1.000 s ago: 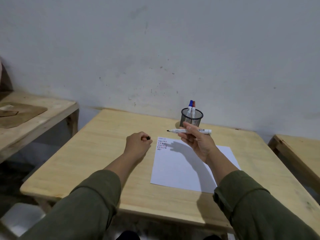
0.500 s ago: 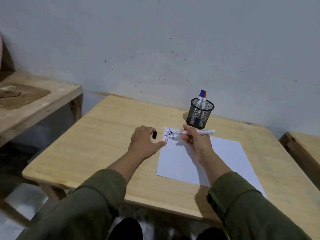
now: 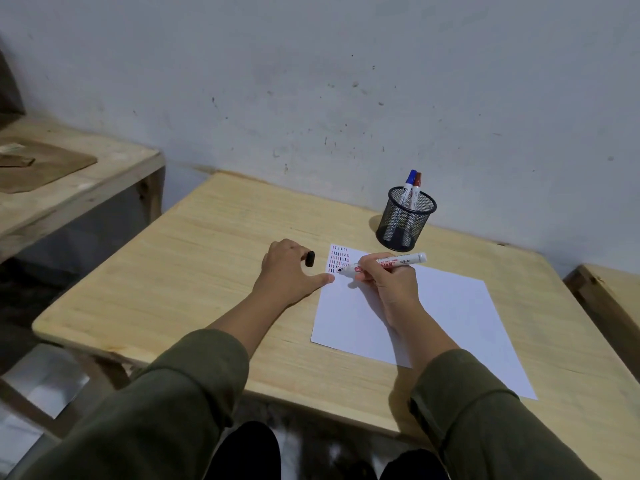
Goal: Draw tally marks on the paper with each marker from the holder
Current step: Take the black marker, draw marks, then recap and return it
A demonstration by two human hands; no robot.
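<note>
Several short rows of tally marks (image 3: 338,260), red and dark, already fill the far left corner of your white paper sheet (image 3: 433,317). Your right hand (image 3: 388,284) grips an uncapped black-tipped marker (image 3: 384,264), tip at the bottom row; this colour appears under way. Your left hand (image 3: 292,271) rests on the wooden table (image 3: 194,271), thumb on the sheet's edge, fingers pinching the black cap (image 3: 309,259). Mesh pen holder (image 3: 406,221): contains one blue-capped marker (image 3: 408,186) and one red-capped marker (image 3: 416,188), upright.
</note>
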